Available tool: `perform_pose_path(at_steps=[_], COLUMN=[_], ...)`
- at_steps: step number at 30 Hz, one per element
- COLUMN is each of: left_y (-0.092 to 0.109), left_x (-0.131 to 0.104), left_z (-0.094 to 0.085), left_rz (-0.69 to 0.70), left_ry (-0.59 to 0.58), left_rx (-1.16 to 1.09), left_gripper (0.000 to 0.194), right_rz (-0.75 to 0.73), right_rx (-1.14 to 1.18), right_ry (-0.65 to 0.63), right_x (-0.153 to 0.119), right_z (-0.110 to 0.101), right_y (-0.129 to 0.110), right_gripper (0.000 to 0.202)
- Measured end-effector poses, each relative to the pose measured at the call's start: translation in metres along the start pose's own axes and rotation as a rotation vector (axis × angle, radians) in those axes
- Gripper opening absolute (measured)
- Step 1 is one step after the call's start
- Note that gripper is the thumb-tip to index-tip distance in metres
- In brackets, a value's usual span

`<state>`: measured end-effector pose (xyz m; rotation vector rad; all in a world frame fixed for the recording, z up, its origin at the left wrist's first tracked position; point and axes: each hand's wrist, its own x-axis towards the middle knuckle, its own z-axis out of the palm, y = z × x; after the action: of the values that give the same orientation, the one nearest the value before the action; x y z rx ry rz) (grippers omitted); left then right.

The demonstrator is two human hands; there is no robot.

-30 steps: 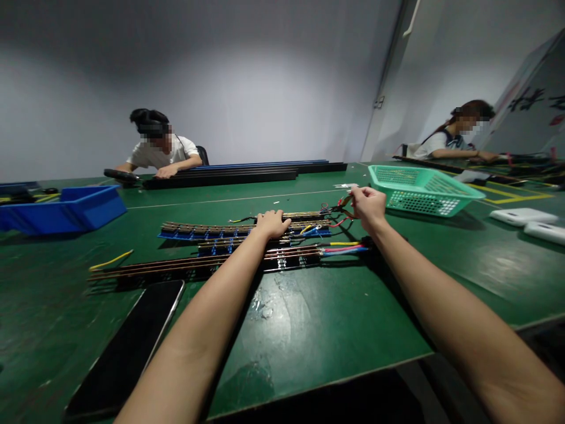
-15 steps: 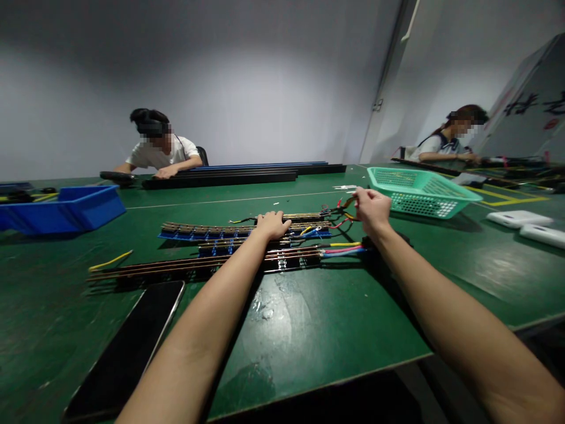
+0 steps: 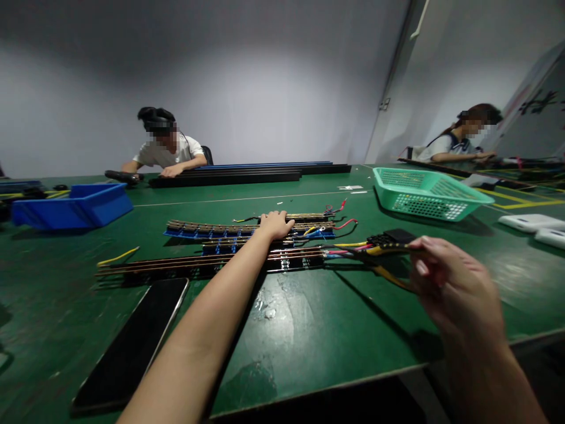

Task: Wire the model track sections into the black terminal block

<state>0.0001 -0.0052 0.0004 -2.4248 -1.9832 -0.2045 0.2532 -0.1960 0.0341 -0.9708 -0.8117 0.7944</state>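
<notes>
Several long strips with copper-coloured rails on blue and black bases lie across the table; the nearest, a black-based strip (image 3: 212, 265), has yellow, red and blue wires at its right end. My left hand (image 3: 276, 225) rests palm down on the middle of the farther strips, fingers spread. My right hand (image 3: 457, 288), right of the strips, is closed around the spread handles of pliers (image 3: 391, 277), which look black and orange-yellow. Their tip reaches toward the nearest strip's wires; whether it touches them I cannot tell. A black blocky part (image 3: 392, 238) lies behind the pliers.
A black phone (image 3: 132, 347) lies at the front left. Left stands a blue bin (image 3: 75, 209), at the back right a green mesh basket (image 3: 428, 203). White devices (image 3: 532, 222) sit at far right. Two people work across the table, one behind long black bars (image 3: 229, 178).
My right hand has come toward me and to the right with the pliers, away from the wires of the far strips. My left hand has stayed on the strips.
</notes>
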Motion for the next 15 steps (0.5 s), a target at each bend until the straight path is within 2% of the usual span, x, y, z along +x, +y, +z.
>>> perform_pose_path(at_steps=[4,11,15], left_y=[-0.001,-0.002,-0.001], left_x=[0.001,0.003,0.002], left_z=[0.001,0.003,0.003], left_rz=[0.005,0.005,0.005], left_ry=[0.005,0.011,0.009], left_rx=[-0.001,0.009,0.014], left_gripper=[0.054,0.052,0.052], right_rz=[0.094,-0.048,-0.139], right_rx=[0.041,0.033,-0.153], right_ry=[0.039,0.162,0.046], right_x=[-0.022,-0.022,-0.021], right_z=[-0.013,-0.012,-0.014], right_y=[0.010,0.028,0.045], right_gripper=[0.023,0.027,0.030])
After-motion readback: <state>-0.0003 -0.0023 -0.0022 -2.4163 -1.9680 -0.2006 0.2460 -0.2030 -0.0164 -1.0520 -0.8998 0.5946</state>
